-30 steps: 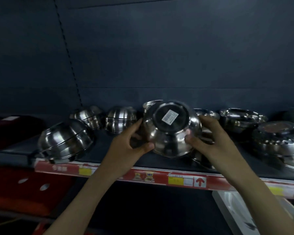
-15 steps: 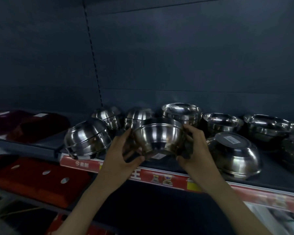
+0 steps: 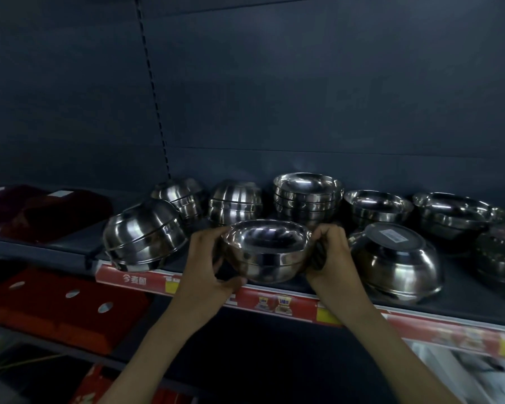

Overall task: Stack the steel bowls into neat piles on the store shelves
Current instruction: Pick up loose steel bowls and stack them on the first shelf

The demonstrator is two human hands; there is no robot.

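Observation:
A steel bowl [image 3: 267, 252] sits mouth-up between both my hands, just above the front of the dark shelf [image 3: 464, 304]. My left hand [image 3: 207, 266] grips its left side, thumb under the base. My right hand [image 3: 331, 258] grips its right rim with curled fingers. Behind it stands an upright pile of bowls [image 3: 306, 196]. An upside-down bowl with a label [image 3: 395, 260] lies to the right. A tilted upside-down pile [image 3: 143, 234] leans at the shelf's left end.
Two more upside-down piles [image 3: 235, 202] [image 3: 181, 196] stand at the back left. Upright bowls [image 3: 376, 207] [image 3: 458, 214] line the back right. A red price strip [image 3: 274, 301] runs along the shelf edge. Red cushions [image 3: 56, 301] fill the lower left shelf.
The bowl turned from base facing me to mouth-up in my hands and came lower toward the shelf front. The view shifted left.

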